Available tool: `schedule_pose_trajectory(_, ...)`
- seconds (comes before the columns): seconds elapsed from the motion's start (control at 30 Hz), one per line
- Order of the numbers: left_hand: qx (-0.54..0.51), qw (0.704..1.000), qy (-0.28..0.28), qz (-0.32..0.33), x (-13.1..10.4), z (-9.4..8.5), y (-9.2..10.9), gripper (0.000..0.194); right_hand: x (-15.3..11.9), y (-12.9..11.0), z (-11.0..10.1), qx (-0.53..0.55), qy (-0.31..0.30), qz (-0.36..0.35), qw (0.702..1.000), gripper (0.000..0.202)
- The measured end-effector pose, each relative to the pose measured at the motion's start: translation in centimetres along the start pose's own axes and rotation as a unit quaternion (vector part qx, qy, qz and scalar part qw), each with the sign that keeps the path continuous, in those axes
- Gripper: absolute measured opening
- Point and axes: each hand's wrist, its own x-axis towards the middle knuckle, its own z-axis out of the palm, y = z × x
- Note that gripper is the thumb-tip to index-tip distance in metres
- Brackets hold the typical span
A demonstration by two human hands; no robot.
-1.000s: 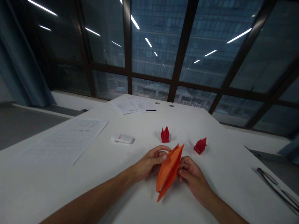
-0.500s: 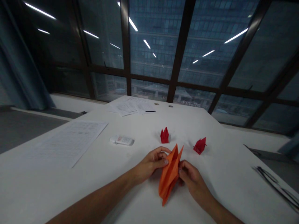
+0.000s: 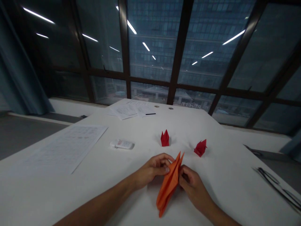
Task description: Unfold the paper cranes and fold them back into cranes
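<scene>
An orange folded paper (image 3: 168, 185), long with pointed ends and several layers, is held between my two hands above the white table. My left hand (image 3: 156, 168) pinches its left side near the upper end, thumb on the near face and fingers behind. On the right edge, my right hand (image 3: 191, 180) grips the paper between thumb and curled fingers; those fingertips are partly hidden. Beyond the hands stand two small red origami pieces, one red origami piece (image 3: 165, 138) straight ahead and another red origami piece (image 3: 200, 148) farther right.
A white bottle-shaped object (image 3: 122, 144) with printed text lies left of the hands. Printed sheets (image 3: 68, 146) cover the table's left side, with more papers (image 3: 127, 110) at the far end. Eyeglasses (image 3: 270, 177) rest near the right edge. Tall windows (image 3: 152, 40) stand behind the table.
The orange paper looks narrower, its upper points closer together and its lower end swung slightly left and nearer to me. Both hands keep hold of it. The view has shifted slightly.
</scene>
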Motion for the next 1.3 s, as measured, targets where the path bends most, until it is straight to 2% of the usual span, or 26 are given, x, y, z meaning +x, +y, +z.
schedule_pose_trajectory(0.2,-0.011,1.000,0.023,-0.006,0.0,-0.1,0.0,0.034,0.1,-0.2,0.1,0.021,0.000,-0.011,1.000,0.009)
schedule_pose_trajectory(0.4,-0.063,0.985,0.158,0.005,0.2,0.2,-0.1,0.026,0.5,-0.1,-0.5,0.042,0.043,-0.022,0.998,0.012)
schedule_pose_trajectory(0.53,-0.026,0.968,0.247,0.035,0.3,0.3,-0.3,0.018,0.6,0.9,-0.8,0.092,0.062,0.024,0.994,0.016)
schedule_pose_trajectory(0.6,-0.010,0.961,0.272,0.044,0.3,0.4,-0.3,0.015,0.6,1.4,-0.8,0.133,0.069,0.053,0.987,0.019)
schedule_pose_trajectory(0.83,-0.047,0.956,0.285,0.047,0.6,0.0,-0.3,0.019,0.4,2.0,-0.9,0.218,0.117,0.066,0.967,0.022)
schedule_pose_trajectory(0.97,-0.066,0.953,0.293,0.027,0.6,0.0,-0.1,0.025,0.4,1.9,-1.1,0.222,0.139,0.052,0.964,0.020)
schedule_pose_trajectory(1.17,-0.092,0.954,0.285,-0.006,0.8,-0.4,0.1,0.023,0.4,1.9,-1.3,0.227,0.167,0.051,0.958,0.022)
schedule_pose_trajectory(1.23,-0.080,0.952,0.294,-0.012,0.8,-0.7,0.3,0.021,0.5,2.1,-1.3,0.225,0.169,0.049,0.958,0.023)
schedule_pose_trajectory(1.3,-0.001,0.951,0.309,0.000,0.5,-0.7,1.0,0.018,0.6,2.2,-1.3,0.223,0.174,0.047,0.958,0.026)
